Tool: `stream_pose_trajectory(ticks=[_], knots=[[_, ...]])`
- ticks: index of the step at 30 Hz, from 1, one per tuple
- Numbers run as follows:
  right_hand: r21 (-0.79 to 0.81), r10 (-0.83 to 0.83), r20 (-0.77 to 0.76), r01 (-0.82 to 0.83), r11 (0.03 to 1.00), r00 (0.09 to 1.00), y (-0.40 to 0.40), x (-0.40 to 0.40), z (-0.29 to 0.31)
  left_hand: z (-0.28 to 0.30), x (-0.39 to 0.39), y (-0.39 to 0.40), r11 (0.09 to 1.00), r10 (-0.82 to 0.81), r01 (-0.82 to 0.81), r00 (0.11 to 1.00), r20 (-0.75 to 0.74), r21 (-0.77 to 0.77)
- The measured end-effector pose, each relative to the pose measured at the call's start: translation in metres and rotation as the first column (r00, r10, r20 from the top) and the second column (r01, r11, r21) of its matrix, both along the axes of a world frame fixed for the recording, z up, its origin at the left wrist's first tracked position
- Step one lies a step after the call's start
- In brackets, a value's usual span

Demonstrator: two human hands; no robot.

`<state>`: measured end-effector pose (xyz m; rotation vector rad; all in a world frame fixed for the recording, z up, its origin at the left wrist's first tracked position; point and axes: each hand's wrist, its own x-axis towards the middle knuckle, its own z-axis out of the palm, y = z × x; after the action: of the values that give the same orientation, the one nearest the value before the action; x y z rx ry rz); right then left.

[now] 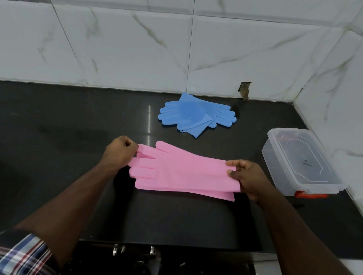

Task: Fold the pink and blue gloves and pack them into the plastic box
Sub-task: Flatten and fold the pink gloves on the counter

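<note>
Holding the pink gloves (183, 171) stacked flat on the counter (50, 130), the left hand (118, 153) pinches the fingertips and the right hand (245, 178) grips the cuffs. Folding looks about to start: next, bring 1 end over the other. Blue gloves (194, 116) wait behind; the box (301, 162) sits closed at right.

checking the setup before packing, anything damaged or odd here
One thing: the wall tile has a broken, jagged hole at its base, just above the counter behind the blue gloves. The plastic box still has its lid on.
</note>
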<state>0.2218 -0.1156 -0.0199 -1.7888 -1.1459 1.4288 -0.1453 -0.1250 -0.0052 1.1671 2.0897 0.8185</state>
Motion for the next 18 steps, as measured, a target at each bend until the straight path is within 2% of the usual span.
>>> stream_pose_trajectory(ticks=[2,5,11,18], knots=[[0.072,0.084,0.271,-0.107,0.992,0.959,-0.001,-0.002,-0.004,-0.003,-0.002,0.000,0.998,-0.040,0.038,0.999,-0.034,-0.051],[0.119,0.125,0.450,-0.198,0.973,0.884,-0.003,-0.004,-0.001,-0.007,-0.006,-0.003,0.995,-0.057,0.056,0.998,-0.013,-0.081],[0.093,0.143,0.620,-0.253,0.963,0.771,0.000,-0.008,0.003,-0.012,-0.008,-0.004,0.989,-0.090,0.086,0.995,-0.034,-0.120],[0.006,0.186,0.691,-0.263,0.965,0.698,0.012,-0.016,0.009,-0.016,-0.005,-0.004,0.975,-0.181,0.152,0.967,-0.179,-0.161]])
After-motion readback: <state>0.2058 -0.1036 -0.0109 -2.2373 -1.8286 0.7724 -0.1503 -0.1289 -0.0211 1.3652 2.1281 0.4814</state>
